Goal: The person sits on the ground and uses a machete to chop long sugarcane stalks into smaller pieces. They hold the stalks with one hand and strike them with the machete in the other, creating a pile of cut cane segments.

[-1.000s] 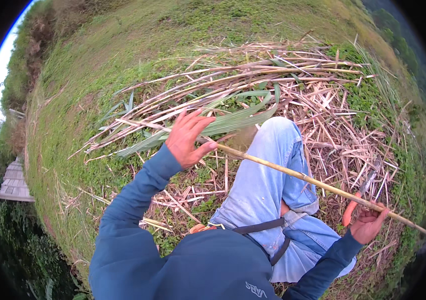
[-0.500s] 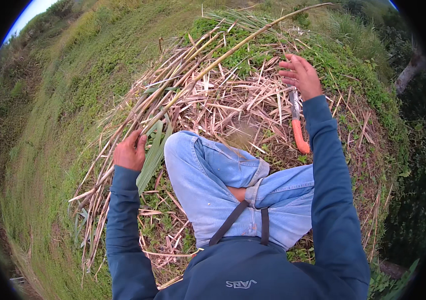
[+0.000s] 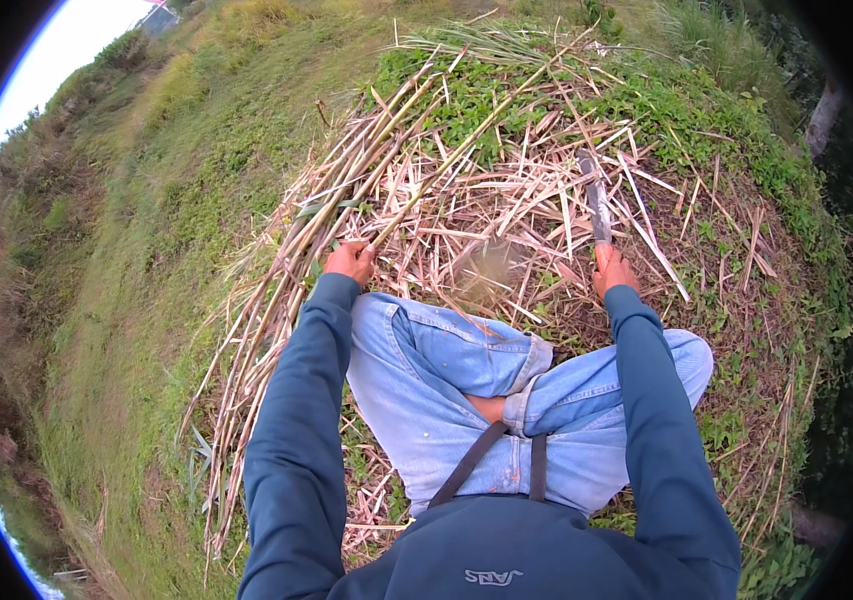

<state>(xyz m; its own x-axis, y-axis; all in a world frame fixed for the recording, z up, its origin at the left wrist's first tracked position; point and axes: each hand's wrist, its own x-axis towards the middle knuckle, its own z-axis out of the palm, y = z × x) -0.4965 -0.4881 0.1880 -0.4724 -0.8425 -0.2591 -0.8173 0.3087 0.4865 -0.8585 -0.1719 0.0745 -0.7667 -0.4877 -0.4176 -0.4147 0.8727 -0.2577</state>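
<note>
My left hand point(image 3: 351, 263) is closed around the near end of a long, thin cane stalk point(image 3: 461, 148), just beyond my left knee. The stalk slants away from it to the far right, over the litter. My right hand point(image 3: 614, 273) grips the orange handle of a machete point(image 3: 595, 198). Its dark, worn blade points away from me, low over the dry strips. Beside my left hand lies a loose pile of similar stalks point(image 3: 291, 265), running from far to near along my left side.
Dry, split strips point(image 3: 506, 200) cover the ground in front of my crossed legs point(image 3: 446, 350). Green weeds point(image 3: 456, 110) grow beyond them, and cut green leaves point(image 3: 476, 43) lie at the far side. A grassy slope point(image 3: 136, 300) drops away at left; dark bushes stand at right.
My right hand has come down from the air and taken hold of the machete's handle. My left hand has moved right and farther forward, drawing the stalk nearer.
</note>
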